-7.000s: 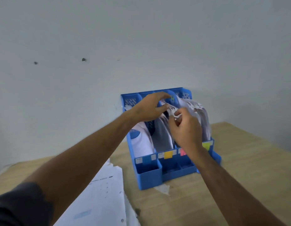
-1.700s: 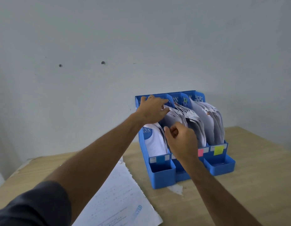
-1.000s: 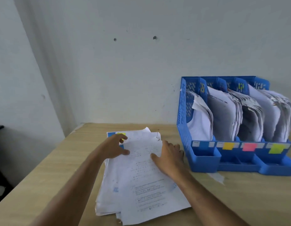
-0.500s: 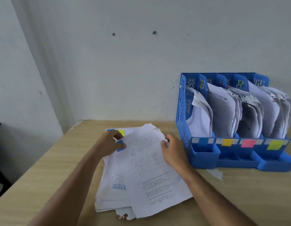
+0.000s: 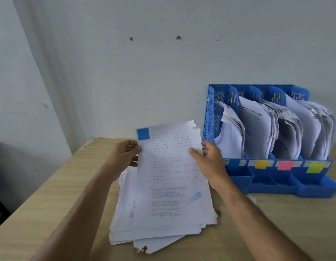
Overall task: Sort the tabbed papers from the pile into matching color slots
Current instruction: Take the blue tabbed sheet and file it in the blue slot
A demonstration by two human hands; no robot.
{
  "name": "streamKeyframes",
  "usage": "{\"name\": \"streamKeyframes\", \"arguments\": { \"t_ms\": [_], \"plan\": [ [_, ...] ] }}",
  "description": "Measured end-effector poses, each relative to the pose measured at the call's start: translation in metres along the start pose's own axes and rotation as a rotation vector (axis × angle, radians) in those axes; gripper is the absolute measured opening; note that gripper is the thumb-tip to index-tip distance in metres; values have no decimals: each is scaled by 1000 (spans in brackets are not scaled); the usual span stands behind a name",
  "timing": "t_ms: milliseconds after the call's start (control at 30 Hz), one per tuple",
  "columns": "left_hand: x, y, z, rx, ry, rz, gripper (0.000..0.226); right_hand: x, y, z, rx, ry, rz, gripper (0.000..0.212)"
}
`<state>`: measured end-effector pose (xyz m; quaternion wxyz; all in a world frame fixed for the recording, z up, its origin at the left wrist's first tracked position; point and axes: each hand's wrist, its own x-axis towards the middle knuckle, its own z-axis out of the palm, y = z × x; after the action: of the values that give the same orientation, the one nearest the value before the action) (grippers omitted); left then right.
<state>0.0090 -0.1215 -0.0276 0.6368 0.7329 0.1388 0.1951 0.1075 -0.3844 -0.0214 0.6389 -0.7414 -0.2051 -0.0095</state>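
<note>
A printed sheet [image 5: 171, 172] with a blue tab [image 5: 143, 134] at its top left corner is tilted up off the paper pile [image 5: 156, 230]. My left hand [image 5: 124, 157] pinches its left edge. My right hand [image 5: 206, 162] grips its right edge, thumb on the front. To the right stands a blue file rack [image 5: 210, 113] with four paper-filled slots. The slot fronts carry a blue label [image 5: 234, 162], an orange label [image 5: 261, 164], a pink label [image 5: 284, 165] and a yellow label [image 5: 314, 167], from left to right.
Both the pile and the rack sit on a wooden table [image 5: 41, 204] pushed against a pale wall [image 5: 144, 63]. The table's left edge runs diagonally down to the lower left. A scrap of paper [image 5: 252, 198] lies in front of the rack.
Both hands left the rack's slots and came down to the pile. They have lifted the top sheet by its two edges, and its blue tab now shows.
</note>
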Motion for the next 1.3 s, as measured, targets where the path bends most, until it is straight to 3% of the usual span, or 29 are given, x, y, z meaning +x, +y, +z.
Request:
{"name": "streamKeyframes", "arguments": {
  "t_ms": [133,267,467,600,700,800,900,1033,1233,1300],
  "plan": [
    [3,12,10,-76,120,73,5,3,-16,-16,249,-187,112,20],
    [9,27,24,-112,120,105,15,10,-20,-31,170,-320,121,35],
    [21,56,55,-10,61,163,46,16,-28,-62,70,-46,21,31],
    [29,80,86,256,-1,267,28,20,-38,-85,-63,110,-76,32],
    [32,100,115,340,-216,255,14,23,-43,-97,-126,191,-142,31],
    [33,115,150,436,-449,223,32,23,-48,-101,-222,336,-236,32],
    [40,122,181,484,-544,208,52,24,-53,-101,-364,482,-335,35],
    [46,127,207,372,-619,153,68,27,-53,-100,-454,582,-381,32],
    [54,131,234,214,-654,124,69,28,-57,-97,-493,619,-458,32],
    [57,134,241,182,-647,109,83,27,-59,-95,-503,623,-442,30]
  ]
}}
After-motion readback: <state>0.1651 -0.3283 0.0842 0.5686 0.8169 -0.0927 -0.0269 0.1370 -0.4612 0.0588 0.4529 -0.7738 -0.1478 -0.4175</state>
